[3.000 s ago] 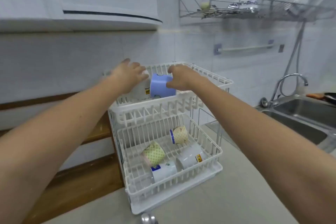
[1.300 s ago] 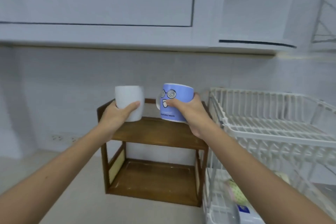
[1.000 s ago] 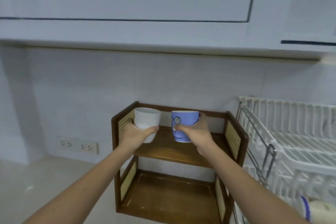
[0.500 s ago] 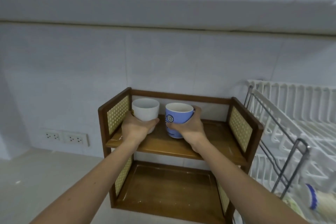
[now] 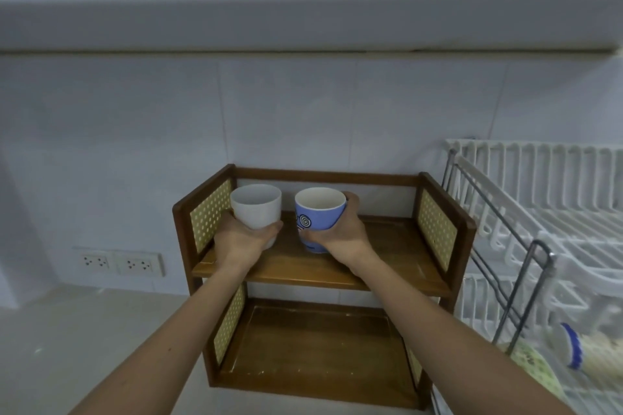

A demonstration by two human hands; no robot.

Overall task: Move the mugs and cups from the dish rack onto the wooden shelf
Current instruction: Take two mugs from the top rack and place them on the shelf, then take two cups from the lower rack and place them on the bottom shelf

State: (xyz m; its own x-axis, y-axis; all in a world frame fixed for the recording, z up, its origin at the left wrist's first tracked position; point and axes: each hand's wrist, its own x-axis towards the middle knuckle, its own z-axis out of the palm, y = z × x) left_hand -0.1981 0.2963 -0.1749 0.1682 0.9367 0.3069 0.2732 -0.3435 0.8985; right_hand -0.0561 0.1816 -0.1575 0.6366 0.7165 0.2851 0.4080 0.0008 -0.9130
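**Two mugs held on the upper board of the wooden shelf**

At the far left, two wall sockets (image 5: 122,263) are set low in the tiled wall, just above the pale worktop (image 5: 67,340). To their right the wooden shelf (image 5: 381,256) is placed against the wall, with an upper and a lower board and perforated yellow side panels.

The white mug (image 5: 257,212) is seen upright at the left end of the upper board, close to the left side panel. It is grasped from the near side by the left hand (image 5: 243,241), whose fingers are wrapped around its lower body. Whether its base is resting on the board cannot be told, since the hand covers it.

Just to its right, apart from it by a narrow gap, the blue mug (image 5: 317,216) with a spiral drawing is held upright by the right hand (image 5: 340,236), the fingers clasped around its right side and the thumb pressed on its front. Its base appears to be down on the board.

The lower board is left bare. At the far right the white dish rack (image 5: 546,222) is seen, and on its lower tier a green patterned cup (image 5: 536,367) and a cup with a blue rim (image 5: 586,352) are lying on their sides.
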